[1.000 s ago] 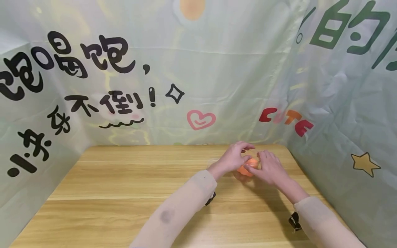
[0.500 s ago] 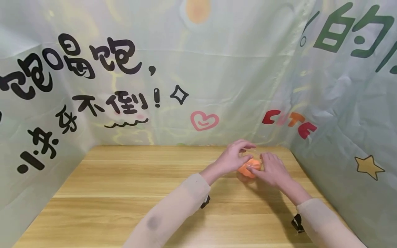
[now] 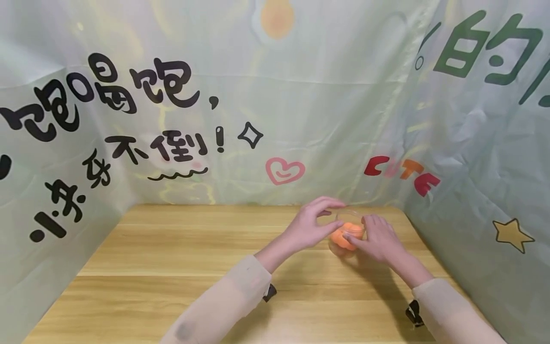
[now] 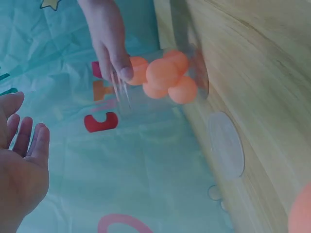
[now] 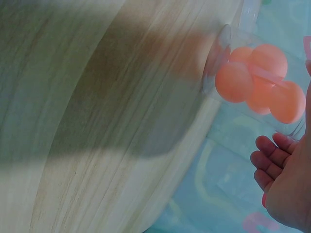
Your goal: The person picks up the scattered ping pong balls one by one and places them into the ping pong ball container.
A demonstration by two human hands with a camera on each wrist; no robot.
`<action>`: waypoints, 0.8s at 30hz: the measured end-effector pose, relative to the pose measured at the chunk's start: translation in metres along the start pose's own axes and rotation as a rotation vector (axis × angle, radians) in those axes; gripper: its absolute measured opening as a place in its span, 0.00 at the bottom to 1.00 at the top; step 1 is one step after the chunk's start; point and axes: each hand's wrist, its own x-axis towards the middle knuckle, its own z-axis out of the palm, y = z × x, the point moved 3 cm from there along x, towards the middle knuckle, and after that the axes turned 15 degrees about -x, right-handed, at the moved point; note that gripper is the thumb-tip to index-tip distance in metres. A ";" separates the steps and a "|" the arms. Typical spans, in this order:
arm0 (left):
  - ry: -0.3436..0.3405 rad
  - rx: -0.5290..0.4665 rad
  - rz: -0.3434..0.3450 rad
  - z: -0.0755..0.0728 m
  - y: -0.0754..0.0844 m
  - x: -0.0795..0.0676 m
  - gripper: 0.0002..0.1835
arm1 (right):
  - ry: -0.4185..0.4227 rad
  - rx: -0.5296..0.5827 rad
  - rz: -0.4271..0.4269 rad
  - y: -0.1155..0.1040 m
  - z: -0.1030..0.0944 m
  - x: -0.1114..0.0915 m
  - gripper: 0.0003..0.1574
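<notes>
A clear plastic jar (image 5: 217, 58) stands upright on the table, with several orange balls (image 4: 163, 74) inside. My right hand (image 3: 380, 239) holds it at the upper right side, thumb across the front and fingers round the side near the rim. To the jar's left, my left hand (image 3: 310, 223) is raised with fingers loosely bent and thumb apart; the left wrist view shows a gap between this hand and the jar. A round clear lid (image 4: 226, 145) lies on the table beside the jar; in the head view my left hand covers it.
Part of another orange ball (image 4: 302, 213) shows at the lower right corner of the left wrist view. The wooden table (image 3: 172, 248) ends against printed cloth walls (image 3: 335, 119) at the back and both sides, the right one close to my right hand.
My left hand has drawn back left from the jar, its fingers spreading away from the rim. My right hand keeps its hold on the jar. The head view has shifted slightly.
</notes>
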 end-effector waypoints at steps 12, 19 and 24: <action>0.031 0.030 0.050 -0.016 0.013 -0.035 0.21 | -0.011 0.017 0.003 0.001 0.003 -0.001 0.53; 0.089 0.055 0.042 -0.027 0.016 -0.058 0.21 | -0.008 0.017 0.000 0.000 0.002 0.000 0.55; 0.118 0.107 0.041 -0.039 0.011 -0.076 0.22 | 0.004 0.023 0.004 0.000 0.002 0.000 0.51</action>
